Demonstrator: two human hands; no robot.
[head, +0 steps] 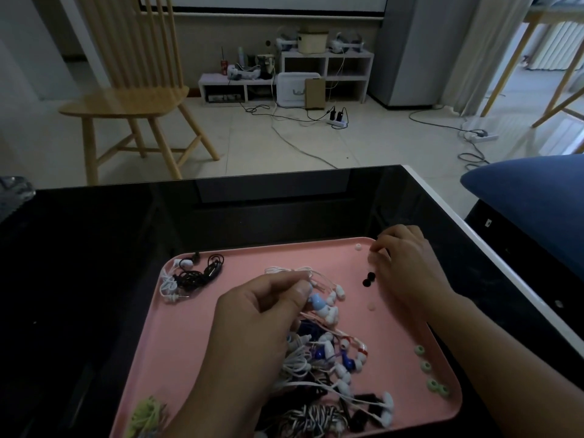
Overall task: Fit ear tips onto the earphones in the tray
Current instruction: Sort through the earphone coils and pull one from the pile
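**A:** Progress check, near edge first: the pink tray (196, 336) on the black worktop (94, 248) has a big tangle of earphones (328, 358) piled in its near half, white, blue and striped cords all knotted up. A fair few buds in that heap look like they already wear pale tips, but it's too small and dim to count which are bare.

**B:** Spare tips?

**A:** Loose ones along the right side: four green ear tips (429, 371) in a row near the rim, two black ear tips (368, 279) further up, and a couple of white ones beyond.

**B:** Hands?

**A:** Left hand (262, 314) has its grip pinched on a light blue earphone (317, 301) lifted just off the pile. Right hand (407, 267) is at the tray's far right corner, fingers curled down by the tips; whether it actually pinches one I can't tell.

**B:** So mid-job?

**A:** I'd say so. Another small bundle of earphones (189, 275) sits apart in the far left corner, maybe done ones, just a guess. Plenty of tips and buds left to pair.
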